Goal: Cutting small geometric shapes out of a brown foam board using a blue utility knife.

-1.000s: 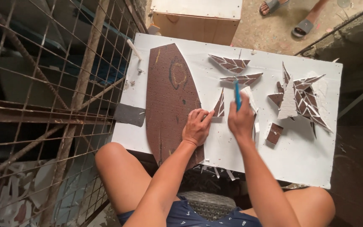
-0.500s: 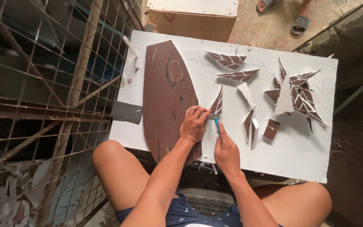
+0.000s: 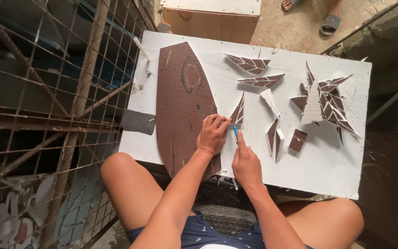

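Left hand pressed flat on brown sheet near board's front edge; right hand clamped on blue knife. Risk: blade slipping into fingers.

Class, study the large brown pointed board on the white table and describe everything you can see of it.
The large brown board is a flat, boat-shaped panel, pointed at the far end, its near end past the white table's edge. Its surface looks like rough fibreboard, with a faint drawn oval and pale scratches. It lies flat on the table's left part. The left hand presses its right edge, where the right hand holds a blue cutter.
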